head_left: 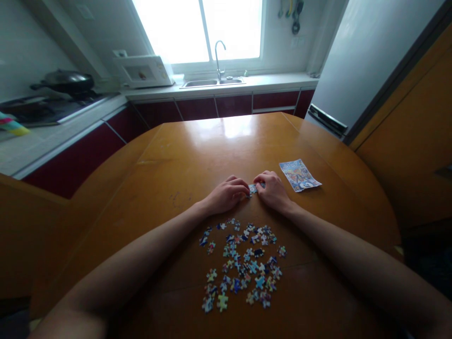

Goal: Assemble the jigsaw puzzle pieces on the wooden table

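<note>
A small cluster of light blue puzzle pieces [253,189] lies on the wooden table between my hands. My left hand [231,193] has its curled fingertips on the left end of the cluster. From the right, my right hand [271,188] closes its thumb and fingers on the other end, covering part of it. How many pieces are joined there is hidden by the fingers. Nearer to me, between my forearms, loose jigsaw pieces [253,267] are scattered in blue, white, green and dark tones.
A printed picture sheet [300,175] lies right of my right hand. The wooden table [212,146] has rounded ends. Beyond it are a counter with a sink [212,83], a microwave [144,71], a stove with a lidded pan [67,81], and a fridge [367,56] at right.
</note>
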### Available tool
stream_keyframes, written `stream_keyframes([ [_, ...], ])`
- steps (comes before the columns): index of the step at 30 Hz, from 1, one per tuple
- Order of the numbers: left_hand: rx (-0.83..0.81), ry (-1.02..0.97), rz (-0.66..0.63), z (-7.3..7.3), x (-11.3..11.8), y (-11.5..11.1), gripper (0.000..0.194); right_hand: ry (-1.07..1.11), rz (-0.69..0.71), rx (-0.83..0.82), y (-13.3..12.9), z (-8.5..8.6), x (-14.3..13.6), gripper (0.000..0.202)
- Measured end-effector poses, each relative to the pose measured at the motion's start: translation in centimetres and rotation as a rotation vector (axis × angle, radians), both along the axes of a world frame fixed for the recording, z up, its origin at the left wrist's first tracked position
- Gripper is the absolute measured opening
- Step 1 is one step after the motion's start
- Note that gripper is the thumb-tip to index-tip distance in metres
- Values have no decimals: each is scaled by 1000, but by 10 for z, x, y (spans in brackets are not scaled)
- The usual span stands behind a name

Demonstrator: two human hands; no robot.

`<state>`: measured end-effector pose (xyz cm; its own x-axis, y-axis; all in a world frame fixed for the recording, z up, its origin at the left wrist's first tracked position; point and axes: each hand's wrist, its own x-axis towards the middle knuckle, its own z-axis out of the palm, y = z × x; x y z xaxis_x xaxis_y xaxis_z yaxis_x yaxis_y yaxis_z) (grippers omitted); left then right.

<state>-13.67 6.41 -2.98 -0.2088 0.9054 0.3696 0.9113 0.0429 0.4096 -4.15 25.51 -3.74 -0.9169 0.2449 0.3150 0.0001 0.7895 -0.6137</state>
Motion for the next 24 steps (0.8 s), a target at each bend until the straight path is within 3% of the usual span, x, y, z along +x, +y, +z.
stream_keyframes([
  [9, 4, 1, -7, 2, 1, 1, 26, 13, 12, -10, 2, -1, -1, 16],
  [14, 9, -4, -8, 2, 1, 0, 28, 74, 65, 8, 0, 20, 11, 15],
  [16, 14, -11, -5, 0, 1, 0, 28, 33, 203, 13, -5, 35, 24, 12],
  [20, 19, -30, -5, -2, 0, 0, 26, -142, 651, 80, -24, 59, 58, 16],
  [24, 6, -44, -2, 0, 1, 1, 25, -251, 843, 203, -41, 65, 78, 11],
])
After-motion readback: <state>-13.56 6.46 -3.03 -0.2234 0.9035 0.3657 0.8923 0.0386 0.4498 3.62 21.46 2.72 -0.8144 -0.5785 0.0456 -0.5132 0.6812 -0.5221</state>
